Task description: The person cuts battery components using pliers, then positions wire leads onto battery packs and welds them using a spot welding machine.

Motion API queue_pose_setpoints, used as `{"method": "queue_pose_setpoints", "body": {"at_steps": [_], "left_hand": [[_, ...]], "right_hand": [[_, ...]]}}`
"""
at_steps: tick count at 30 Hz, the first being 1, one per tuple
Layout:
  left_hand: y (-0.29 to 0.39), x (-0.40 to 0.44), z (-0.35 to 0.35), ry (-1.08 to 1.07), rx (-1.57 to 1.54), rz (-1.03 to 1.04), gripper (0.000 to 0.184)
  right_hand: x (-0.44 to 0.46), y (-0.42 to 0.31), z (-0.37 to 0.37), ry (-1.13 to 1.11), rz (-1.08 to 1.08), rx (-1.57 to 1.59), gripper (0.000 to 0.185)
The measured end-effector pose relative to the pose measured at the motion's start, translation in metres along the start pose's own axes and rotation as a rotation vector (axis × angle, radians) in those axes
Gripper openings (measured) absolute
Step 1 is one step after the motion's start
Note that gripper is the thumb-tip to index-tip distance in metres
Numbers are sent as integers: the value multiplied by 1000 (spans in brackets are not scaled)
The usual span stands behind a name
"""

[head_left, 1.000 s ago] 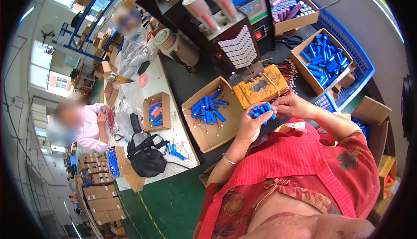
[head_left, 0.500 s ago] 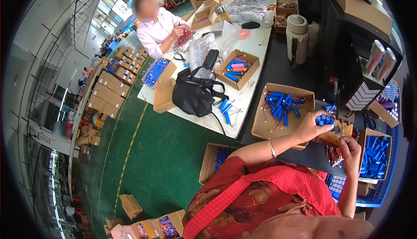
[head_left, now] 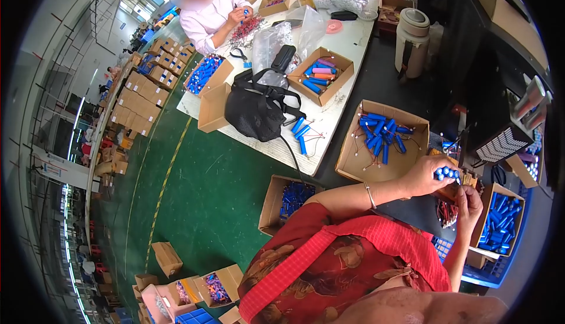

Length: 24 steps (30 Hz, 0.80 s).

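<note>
My left hand (head_left: 428, 175) is wrapped round several blue cylindrical battery cells (head_left: 447, 173), held in a row with their ends showing. Close below them, my right hand (head_left: 469, 205) has its fingers pinched together near the cells' ends; what sits between them is too small to make out. Both hands are over a small wooden fixture (head_left: 469, 178) at the black bench's front. Red and black wires with white connectors (head_left: 446, 213) lie just below the hands. An open carton of blue cells with leads (head_left: 384, 138) stands left of my left hand.
Right of my right hand, a carton of blue cells (head_left: 501, 221) rests over a blue crate (head_left: 479, 276). A black machine (head_left: 503, 141) and a flask (head_left: 410, 44) stand behind. A black bag (head_left: 254, 112) lies on the white table (head_left: 326, 147), where a co-worker (head_left: 206, 15) handles parts.
My right hand has risen toward the cells in my left hand, its fingers now near their ends. The cells have turned slightly. The whole view has shifted a little.
</note>
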<state>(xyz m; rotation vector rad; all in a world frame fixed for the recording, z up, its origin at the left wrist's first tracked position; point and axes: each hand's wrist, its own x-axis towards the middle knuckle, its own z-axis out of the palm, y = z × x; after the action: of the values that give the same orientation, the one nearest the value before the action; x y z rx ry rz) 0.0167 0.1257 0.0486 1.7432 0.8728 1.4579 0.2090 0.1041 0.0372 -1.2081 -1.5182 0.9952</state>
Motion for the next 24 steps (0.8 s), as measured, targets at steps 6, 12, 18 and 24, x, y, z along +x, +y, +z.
{"method": "queue_pose_setpoints", "body": {"at_steps": [6,12,18,24], "left_hand": [[0,2,-1,-6,-37,-4,20],[1,2,-1,-12,-30,-3,19],[1,1,-1,-33,-31,-19,21],[0,2,-1,-34,60,41,21]], "right_hand": [[-1,0,3,50,-47,-55,9],[0,5,3,71,-59,-57,9],[-2,7,4,77,-124,-98,9],[-3,7,6,113,-106,-84,8]]}}
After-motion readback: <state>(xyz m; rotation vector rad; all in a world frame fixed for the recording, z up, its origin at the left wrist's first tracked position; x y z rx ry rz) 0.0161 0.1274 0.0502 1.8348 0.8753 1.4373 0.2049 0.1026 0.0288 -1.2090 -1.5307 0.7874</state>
